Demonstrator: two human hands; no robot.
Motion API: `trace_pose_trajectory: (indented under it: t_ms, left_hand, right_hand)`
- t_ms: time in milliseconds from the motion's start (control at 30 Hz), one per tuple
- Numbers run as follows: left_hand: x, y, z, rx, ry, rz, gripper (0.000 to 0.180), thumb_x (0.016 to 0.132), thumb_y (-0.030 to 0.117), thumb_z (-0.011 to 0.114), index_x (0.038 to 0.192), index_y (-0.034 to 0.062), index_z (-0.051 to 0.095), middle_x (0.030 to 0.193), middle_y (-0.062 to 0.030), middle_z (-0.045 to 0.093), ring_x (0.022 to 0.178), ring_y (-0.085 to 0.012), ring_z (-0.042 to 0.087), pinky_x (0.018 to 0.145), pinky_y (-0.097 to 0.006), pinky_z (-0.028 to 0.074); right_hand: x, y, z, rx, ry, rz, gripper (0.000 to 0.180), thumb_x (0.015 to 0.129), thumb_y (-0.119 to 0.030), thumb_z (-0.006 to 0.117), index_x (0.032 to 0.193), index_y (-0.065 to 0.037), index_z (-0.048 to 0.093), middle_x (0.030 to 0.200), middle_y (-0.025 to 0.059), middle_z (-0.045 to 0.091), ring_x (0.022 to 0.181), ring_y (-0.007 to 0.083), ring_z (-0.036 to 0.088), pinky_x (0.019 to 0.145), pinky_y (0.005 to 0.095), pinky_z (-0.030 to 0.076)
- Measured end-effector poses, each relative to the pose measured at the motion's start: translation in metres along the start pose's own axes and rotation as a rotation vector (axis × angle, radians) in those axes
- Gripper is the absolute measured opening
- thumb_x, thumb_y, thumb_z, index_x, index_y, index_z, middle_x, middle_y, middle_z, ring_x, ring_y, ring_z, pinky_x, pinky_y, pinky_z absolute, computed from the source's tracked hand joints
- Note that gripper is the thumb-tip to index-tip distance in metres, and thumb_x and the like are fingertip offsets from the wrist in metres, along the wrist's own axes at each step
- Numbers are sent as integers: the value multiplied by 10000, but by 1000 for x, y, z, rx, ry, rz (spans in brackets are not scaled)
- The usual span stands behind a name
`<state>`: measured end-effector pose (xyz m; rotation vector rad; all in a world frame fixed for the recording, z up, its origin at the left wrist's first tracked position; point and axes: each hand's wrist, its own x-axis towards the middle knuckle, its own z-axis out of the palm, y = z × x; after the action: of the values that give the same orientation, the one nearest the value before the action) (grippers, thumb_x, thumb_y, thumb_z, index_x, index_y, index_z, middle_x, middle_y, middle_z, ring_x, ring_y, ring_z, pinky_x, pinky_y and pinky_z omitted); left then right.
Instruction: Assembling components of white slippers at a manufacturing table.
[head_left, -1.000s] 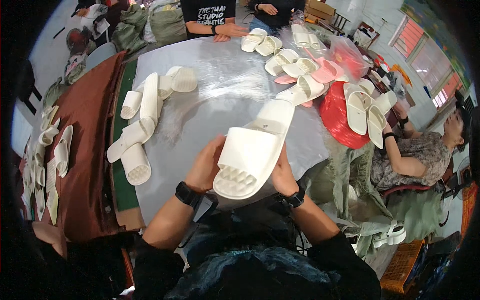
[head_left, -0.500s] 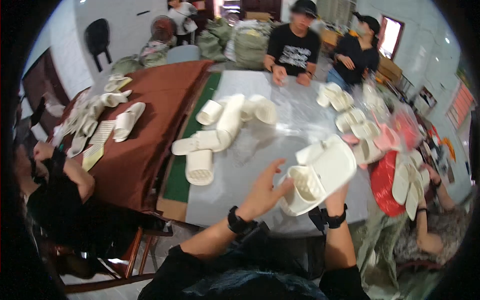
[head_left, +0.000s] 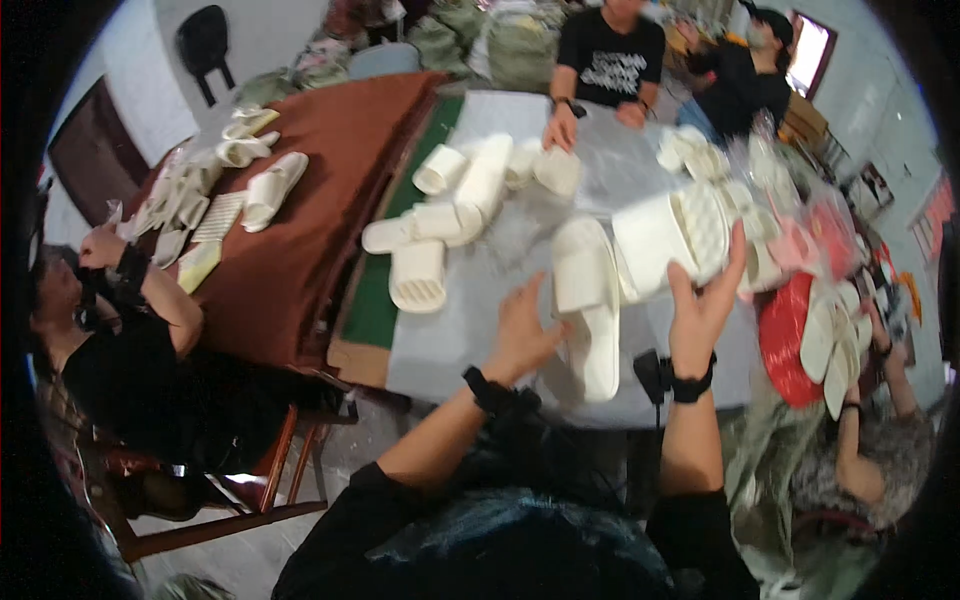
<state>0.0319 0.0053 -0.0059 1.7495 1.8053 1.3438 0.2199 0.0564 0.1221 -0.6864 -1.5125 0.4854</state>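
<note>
Just left of a cream slipper [head_left: 588, 350] is my left hand [head_left: 525, 332], fingers apart; its fingertips reach the slipper's edge, and whether they touch it I cannot tell. That slipper points its open end toward me, near the table's front edge. My right hand [head_left: 703, 305] has its thumb and fingers around a second cream slipper [head_left: 655, 245], which is tilted with its ridged part facing up. The two slippers lie side by side and seem to touch or overlap. Black bands circle both my wrists.
More cream slippers [head_left: 485, 180] lie in a cluster left of centre on the grey-covered table [head_left: 470, 340]. A person [head_left: 612, 60] across the table reaches toward one. On the right are pink and red bags [head_left: 790, 340]; a brown-covered table [head_left: 330, 190] bears further slippers at left.
The slippers between my hands have parted: one now lies in front of my left hand, the other has moved right and away with my right hand. The person opposite has reached forward.
</note>
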Motion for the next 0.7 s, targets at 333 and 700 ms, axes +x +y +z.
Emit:
trace_pose_trajectory:
  t_ms: [333, 700]
  left_hand:
    - [18, 28, 24, -375, -223, -215, 978, 738, 143, 748, 1475, 67, 109, 1359, -247, 401, 1207, -355, 463, 931, -383, 449]
    - [21, 32, 31, -993, -129, -314, 857, 761, -91, 592, 1486, 115, 183, 1000, -91, 644, 878, -144, 605, 742, -284, 490]
  right_hand:
    - [7, 8, -38, -6, -10, 44, 765, 773, 88, 575, 1442, -17, 221, 1415, 160, 334, 1235, 223, 417, 1011, 315, 356]
    - [14, 25, -79, 2, -2, 124, 762, 745, 47, 587, 1433, -24, 266, 1394, 125, 370, 1218, 201, 430, 991, 303, 373]
